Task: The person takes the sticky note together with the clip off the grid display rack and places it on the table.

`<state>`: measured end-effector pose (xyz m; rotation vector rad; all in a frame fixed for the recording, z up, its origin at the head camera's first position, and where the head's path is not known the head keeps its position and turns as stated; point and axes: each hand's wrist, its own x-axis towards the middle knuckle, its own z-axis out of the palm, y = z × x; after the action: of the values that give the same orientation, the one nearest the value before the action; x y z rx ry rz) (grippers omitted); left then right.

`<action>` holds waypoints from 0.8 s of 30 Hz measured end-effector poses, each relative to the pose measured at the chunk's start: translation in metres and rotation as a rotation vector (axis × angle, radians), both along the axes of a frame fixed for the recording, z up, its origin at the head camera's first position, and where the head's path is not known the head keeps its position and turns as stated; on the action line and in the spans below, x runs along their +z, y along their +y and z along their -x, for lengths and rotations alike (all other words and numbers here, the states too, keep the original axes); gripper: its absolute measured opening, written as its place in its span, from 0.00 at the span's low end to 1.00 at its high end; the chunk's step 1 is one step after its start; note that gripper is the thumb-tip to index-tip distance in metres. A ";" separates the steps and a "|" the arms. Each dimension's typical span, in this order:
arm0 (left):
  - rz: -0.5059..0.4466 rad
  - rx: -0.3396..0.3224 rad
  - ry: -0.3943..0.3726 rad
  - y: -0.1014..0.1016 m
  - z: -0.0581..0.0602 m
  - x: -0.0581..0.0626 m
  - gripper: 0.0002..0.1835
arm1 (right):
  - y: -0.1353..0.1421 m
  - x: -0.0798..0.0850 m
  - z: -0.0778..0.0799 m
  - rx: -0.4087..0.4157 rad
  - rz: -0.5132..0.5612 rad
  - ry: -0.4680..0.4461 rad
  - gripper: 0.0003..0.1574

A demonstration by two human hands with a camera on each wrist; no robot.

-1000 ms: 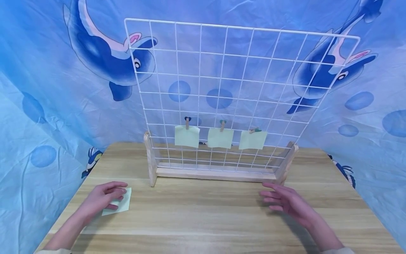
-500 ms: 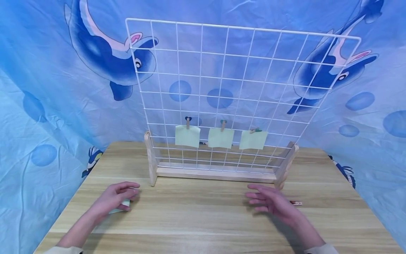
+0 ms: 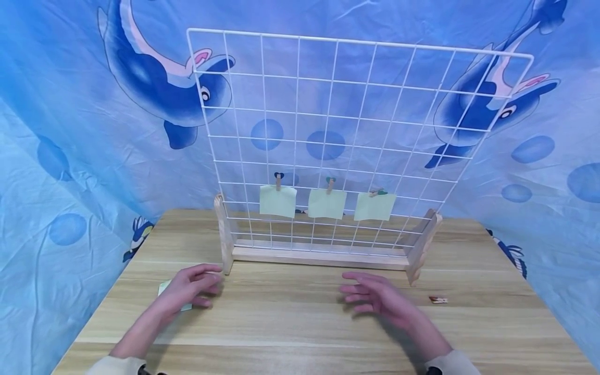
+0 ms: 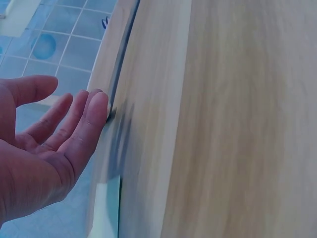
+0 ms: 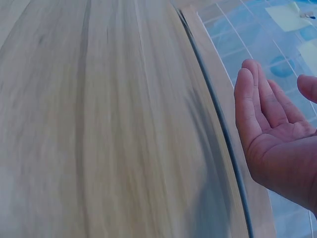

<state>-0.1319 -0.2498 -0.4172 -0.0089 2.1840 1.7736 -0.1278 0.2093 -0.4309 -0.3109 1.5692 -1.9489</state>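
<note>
My left hand [image 3: 191, 289] hovers over the table's left side with relaxed fingers and holds nothing. Beneath it lies a pale green paper note [image 3: 163, 286], mostly hidden by the hand in the head view; its edge [image 4: 112, 208] shows in the left wrist view. Empty too, my right hand [image 3: 382, 301] hangs above the table right of centre, fingers loosely spread. To its right a small clothespin [image 3: 438, 300] with a reddish end lies on the wood. Three pale green notes, a left one [image 3: 278, 201], a middle one [image 3: 327, 204] and a right one [image 3: 374, 207], hang clipped on the white wire grid [image 3: 316, 112].
The grid stands in a wooden base [image 3: 319, 255] with two upright side pieces at the table's back. Clothespins with blue or green heart ends hold the hung notes. A blue dolphin-print cloth [image 3: 84, 182] surrounds the wooden table [image 3: 290, 323].
Both hands have moved inward over the table, the left to the right and the right to the left. The clothespin on the table has come into view behind the right hand.
</note>
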 end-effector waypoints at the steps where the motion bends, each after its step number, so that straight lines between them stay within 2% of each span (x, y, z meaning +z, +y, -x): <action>1: -0.011 0.005 0.000 0.002 0.001 0.000 0.29 | -0.003 0.000 0.000 0.002 -0.002 0.000 0.34; 13: -0.108 0.087 0.046 0.033 0.011 -0.004 0.28 | -0.032 0.011 0.009 -0.005 -0.027 0.010 0.36; 19: -0.155 0.084 0.050 0.047 0.016 -0.001 0.25 | -0.044 0.019 0.014 -0.007 -0.028 0.020 0.37; 24: -0.188 0.057 0.043 0.055 0.018 0.000 0.27 | -0.050 0.024 0.015 -0.010 -0.019 0.006 0.38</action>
<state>-0.1497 -0.1949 -0.4169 0.0104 2.0554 2.0221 -0.1432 0.1589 -0.4074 -0.3026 1.5949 -1.9416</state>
